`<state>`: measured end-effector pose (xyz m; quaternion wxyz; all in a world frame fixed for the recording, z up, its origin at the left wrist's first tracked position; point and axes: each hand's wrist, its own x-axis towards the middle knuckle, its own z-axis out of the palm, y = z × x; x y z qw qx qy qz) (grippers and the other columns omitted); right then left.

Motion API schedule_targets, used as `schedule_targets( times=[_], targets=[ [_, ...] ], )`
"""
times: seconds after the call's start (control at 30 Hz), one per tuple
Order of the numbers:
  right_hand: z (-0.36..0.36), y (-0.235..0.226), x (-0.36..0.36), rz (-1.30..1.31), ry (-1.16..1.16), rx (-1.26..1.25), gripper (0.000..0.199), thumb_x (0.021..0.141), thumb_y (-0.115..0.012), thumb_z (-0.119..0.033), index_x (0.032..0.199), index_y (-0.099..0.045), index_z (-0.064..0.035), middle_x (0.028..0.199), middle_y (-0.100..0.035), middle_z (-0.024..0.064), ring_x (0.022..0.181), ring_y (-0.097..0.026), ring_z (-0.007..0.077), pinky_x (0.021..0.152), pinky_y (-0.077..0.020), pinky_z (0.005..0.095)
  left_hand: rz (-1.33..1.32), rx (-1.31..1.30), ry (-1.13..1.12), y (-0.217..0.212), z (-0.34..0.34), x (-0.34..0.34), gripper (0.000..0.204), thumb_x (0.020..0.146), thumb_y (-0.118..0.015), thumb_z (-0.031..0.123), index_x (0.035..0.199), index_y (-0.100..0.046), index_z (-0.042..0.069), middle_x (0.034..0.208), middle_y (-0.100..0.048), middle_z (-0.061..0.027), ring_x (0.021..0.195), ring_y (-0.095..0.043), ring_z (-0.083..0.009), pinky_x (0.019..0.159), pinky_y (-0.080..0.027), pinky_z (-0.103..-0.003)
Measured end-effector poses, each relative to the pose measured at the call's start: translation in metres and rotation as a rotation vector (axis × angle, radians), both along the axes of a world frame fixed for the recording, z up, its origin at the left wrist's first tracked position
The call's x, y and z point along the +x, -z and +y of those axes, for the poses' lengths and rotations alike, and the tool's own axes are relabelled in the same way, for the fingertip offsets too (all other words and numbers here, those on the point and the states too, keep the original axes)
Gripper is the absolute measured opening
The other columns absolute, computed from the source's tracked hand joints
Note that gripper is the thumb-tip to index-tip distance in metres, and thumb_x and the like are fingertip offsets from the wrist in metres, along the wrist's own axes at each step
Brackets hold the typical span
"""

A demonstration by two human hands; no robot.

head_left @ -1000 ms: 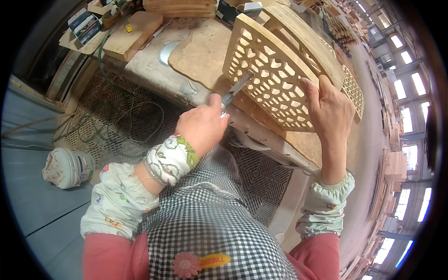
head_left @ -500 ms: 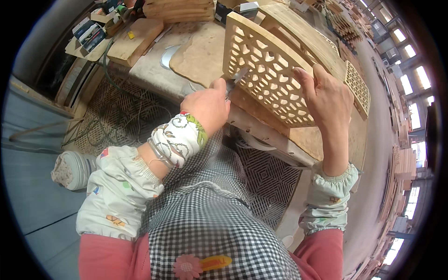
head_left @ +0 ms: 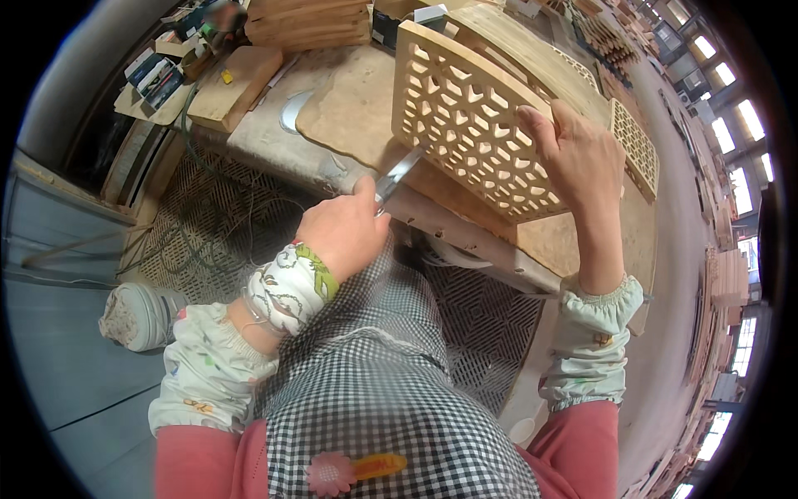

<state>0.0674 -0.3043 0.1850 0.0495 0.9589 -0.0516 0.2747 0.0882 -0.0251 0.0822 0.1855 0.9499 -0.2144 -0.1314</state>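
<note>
My left hand [head_left: 345,226] is closed round a flat metal-bladed tool [head_left: 399,175], its shiny blade pointing up and right. The blade's tip lies close to the lower left part of a perforated wooden panel [head_left: 465,62], which is tilted up on its edge over the bench. I cannot tell whether they touch. My right hand [head_left: 582,154] grips the panel's upper right edge, thumb at the near face; the other fingers are partly hidden. Irregular cut-out cells cover the panel's face inside a plain border.
Behind the panel lie more wooden panels [head_left: 636,154]. A brown sheet [head_left: 349,91] covers part of the bench [head_left: 266,137]. At the far left are a thick wood block [head_left: 237,87], stacked boards [head_left: 307,21] and small boxes [head_left: 154,79]. A hose [head_left: 187,125] hangs to the patterned floor mat [head_left: 486,333].
My left hand has drawn the tool back toward me, down and left, away from the panel's cut-outs. The right hand still holds the panel, which has shifted slightly.
</note>
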Motion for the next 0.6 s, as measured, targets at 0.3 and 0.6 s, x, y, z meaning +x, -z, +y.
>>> schedule_targets(
  times=[0.3, 0.6],
  targets=[
    [-0.002, 0.000, -0.002, -0.009, -0.043, 0.001, 0.061, 0.100, -0.063, -0.060, 0.069, -0.059, -0.0075, 0.059, -0.062, 0.0088, 0.057, -0.064, 0.0289, 0.054, -0.0468, 0.0419, -0.064, -0.025, -0.044, 0.018, -0.039, 0.021, 0.037, 0.101, -0.063, 0.031, 0.119, -0.051, 0.001, 0.101, -0.078, -0.0169, 0.093, -0.075, -0.0413, 0.083, -0.060, -0.051],
    [-0.001, -0.001, -0.003, -0.023, -0.043, -0.032, 0.060, 0.100, -0.065, -0.058, 0.068, -0.056, -0.0082, 0.057, -0.059, 0.0078, 0.055, -0.062, 0.0278, 0.053, -0.0456, 0.0408, -0.031, -0.015, 0.002, 0.012, -0.040, 0.020, 0.041, 0.100, -0.062, 0.032, 0.122, -0.049, 0.000, 0.098, -0.077, -0.0232, 0.092, -0.074, -0.0442, 0.084, -0.059, -0.053]
  ],
)
